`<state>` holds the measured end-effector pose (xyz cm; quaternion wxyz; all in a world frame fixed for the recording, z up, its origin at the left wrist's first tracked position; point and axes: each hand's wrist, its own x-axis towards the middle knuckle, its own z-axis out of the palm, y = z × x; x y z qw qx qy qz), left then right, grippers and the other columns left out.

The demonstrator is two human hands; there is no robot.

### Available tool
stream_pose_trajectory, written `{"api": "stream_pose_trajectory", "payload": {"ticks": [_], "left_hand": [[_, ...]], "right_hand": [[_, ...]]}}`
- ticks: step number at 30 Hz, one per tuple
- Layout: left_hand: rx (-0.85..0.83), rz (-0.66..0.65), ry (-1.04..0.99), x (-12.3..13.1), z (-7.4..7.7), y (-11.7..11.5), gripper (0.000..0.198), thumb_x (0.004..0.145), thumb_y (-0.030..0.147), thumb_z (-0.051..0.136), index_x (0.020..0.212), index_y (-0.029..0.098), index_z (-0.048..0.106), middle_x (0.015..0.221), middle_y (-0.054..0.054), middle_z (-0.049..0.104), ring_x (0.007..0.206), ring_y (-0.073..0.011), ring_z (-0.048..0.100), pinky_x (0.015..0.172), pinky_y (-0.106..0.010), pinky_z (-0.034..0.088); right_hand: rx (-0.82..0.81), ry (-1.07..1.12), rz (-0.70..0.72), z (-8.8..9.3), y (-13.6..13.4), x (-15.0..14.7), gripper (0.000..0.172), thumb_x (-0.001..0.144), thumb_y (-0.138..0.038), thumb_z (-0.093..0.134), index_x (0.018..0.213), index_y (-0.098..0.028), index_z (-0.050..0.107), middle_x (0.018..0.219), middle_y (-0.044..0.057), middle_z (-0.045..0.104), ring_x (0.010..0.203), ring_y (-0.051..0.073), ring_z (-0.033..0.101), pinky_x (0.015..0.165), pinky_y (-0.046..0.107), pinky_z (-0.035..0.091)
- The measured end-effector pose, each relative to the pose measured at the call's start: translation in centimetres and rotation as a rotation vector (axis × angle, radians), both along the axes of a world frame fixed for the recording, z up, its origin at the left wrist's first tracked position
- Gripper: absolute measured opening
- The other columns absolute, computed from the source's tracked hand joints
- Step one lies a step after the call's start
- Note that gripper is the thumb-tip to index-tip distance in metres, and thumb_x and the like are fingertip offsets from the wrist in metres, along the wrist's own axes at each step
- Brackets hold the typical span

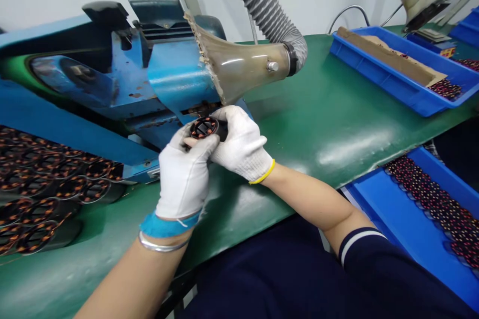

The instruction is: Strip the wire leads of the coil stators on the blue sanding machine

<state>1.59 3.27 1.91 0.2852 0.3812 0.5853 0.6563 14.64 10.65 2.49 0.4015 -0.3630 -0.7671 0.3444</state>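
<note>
A round black motor stator with copper windings (204,128) is held between my two gloved hands, close below the blue grinding machine (183,77). My left hand (187,164), in a white glove with a blue cuff, is closed around its left and near side. From the right, my right hand (239,142), in a white knit glove with a yellow hem, grips the same part with its fingers curled. The fingertips are partly hidden behind the part. A clouded suction hood (250,70) covers the machine's front just above my hands.
Several similar stators (48,179) stand in rows at the left on the green table (299,129). A grey hose (262,0) rises from the hood. Blue trays hold small parts: one tray (389,82) at the back right, another tray (407,219) lower right.
</note>
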Motion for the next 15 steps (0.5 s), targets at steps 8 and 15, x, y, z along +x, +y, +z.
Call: {"api": "stream_pose_trajectory", "payload": {"ticks": [8, 15], "left_hand": [[-0.145, 0.075, 0.072, 0.9, 5.3, 0.5, 0.048, 0.060, 0.048, 0.094, 0.100, 0.022, 0.097, 0.110, -0.006, 0.095, 0.116, -0.0327, 0.085, 0.116, -0.049, 0.071], [-0.216, 0.030, 0.139, 1.4, 7.3, 0.6, 0.047, 0.060, 0.043, 0.089, 0.100, 0.020, 0.097, 0.100, -0.005, 0.094, 0.106, -0.0306, 0.084, 0.096, -0.042, 0.072]], "right_hand": [[0.099, -0.005, -0.058, -0.2, 0.7, -1.2, 0.061, 0.103, -0.063, 0.111, 0.137, -0.022, 0.081, 0.139, 0.012, 0.088, 0.136, 0.034, 0.085, 0.125, 0.044, 0.073], [0.040, 0.117, -0.112, -0.2, 0.6, -1.4, 0.051, 0.104, -0.057, 0.109, 0.125, -0.024, 0.077, 0.132, 0.010, 0.088, 0.130, 0.032, 0.087, 0.122, 0.045, 0.075]]}}
